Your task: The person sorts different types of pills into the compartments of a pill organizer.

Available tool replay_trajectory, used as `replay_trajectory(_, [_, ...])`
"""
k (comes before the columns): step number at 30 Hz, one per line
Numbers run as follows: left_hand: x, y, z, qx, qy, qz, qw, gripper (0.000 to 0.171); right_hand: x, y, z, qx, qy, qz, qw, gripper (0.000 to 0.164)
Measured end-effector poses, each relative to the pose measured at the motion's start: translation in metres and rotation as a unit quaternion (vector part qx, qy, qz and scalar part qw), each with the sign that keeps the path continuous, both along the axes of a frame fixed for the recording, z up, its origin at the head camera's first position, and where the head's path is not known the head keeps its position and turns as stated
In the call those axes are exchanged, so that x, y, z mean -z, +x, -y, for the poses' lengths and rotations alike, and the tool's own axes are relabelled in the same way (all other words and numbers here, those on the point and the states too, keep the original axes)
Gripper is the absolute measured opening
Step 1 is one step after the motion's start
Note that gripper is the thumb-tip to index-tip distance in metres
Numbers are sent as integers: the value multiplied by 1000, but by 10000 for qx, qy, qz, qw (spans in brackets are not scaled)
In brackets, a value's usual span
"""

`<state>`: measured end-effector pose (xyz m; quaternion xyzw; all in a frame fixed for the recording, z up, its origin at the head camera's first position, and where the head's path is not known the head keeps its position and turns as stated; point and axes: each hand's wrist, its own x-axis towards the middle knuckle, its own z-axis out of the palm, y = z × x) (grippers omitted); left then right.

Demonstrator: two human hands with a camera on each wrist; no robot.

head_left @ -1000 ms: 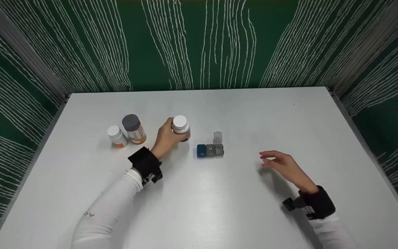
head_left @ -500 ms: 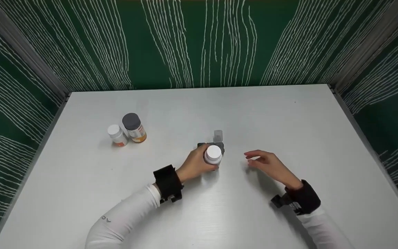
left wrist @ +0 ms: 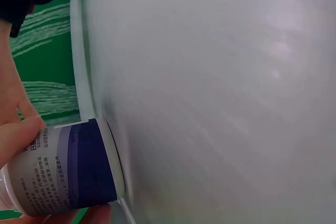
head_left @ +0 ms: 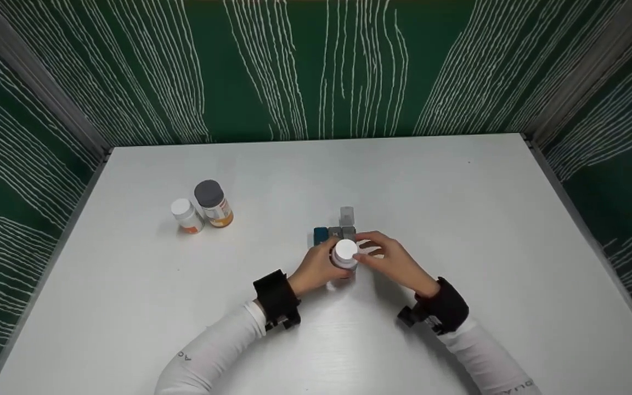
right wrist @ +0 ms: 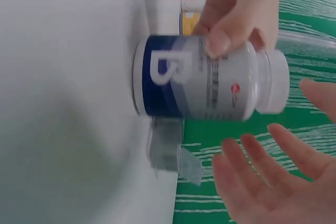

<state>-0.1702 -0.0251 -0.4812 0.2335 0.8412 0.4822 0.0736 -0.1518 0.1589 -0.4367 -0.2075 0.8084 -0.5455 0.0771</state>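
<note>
My left hand (head_left: 315, 269) grips a white pill bottle (right wrist: 226, 87) with a dark blue band and a large letter B, its white cap (head_left: 346, 249) on top. The bottle stands upright, its base (left wrist: 113, 158) at or just above the table. Fingers spread, my right hand (head_left: 395, 266) is right beside the cap; the right wrist view shows a gap between its fingertips and the cap. Just behind the bottle sits a small pill organizer (head_left: 335, 232) with one blue and two grey compartments. Its rightmost lid (head_left: 347, 215) is raised; the bottle and left hand partly hide the front.
At the left of the white table (head_left: 239, 340) stand two more bottles: a small white one (head_left: 187, 215) with an orange label and a bigger one with a grey cap (head_left: 209, 193). Green walls (head_left: 316, 71) with white lines enclose the back and sides.
My left hand has carried the white pill bottle rightward and nearer to me, in front of the pill organizer. My right hand has moved left to the bottle's cap.
</note>
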Motion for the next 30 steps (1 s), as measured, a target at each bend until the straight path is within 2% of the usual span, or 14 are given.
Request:
replay_trajectory(3, [3,-1,1,23,40,-155,9999,53,-1,5,14,287,25,-449,9986,41])
replay_trajectory(7, [5,-2,3,10,114,-431,9990,51,5,10,28,771,28,-1095,9910,41])
replay_trajectory(8, [8,-3,3,29,139,-585,9982,51,6,10,30,860,-15,-1212,9889,41])
replay_trajectory(11, [9,-4,4,11,124,-646,9978,52,8,11,34,993,-203,-1289,9865,39])
replay_trajectory(16, [4,-4,1,-95,20,-340,9994,51,6,8,33,970,-447,-836,9908,36])
replay_trajectory(20, [0,-5,-1,-77,-56,-234,9997,52,4,1,28,695,-376,-535,9954,35])
replay_trajectory(23, [-2,-5,0,18,-53,-103,9999,57,4,-5,22,282,-360,-162,9988,37])
replay_trajectory(25, [-3,-5,1,85,-24,35,10000,61,5,-11,16,-81,-364,243,9990,39])
replay_trajectory(30, [-4,-5,4,200,61,371,9991,62,15,-28,2,-1120,-289,1171,9864,48])
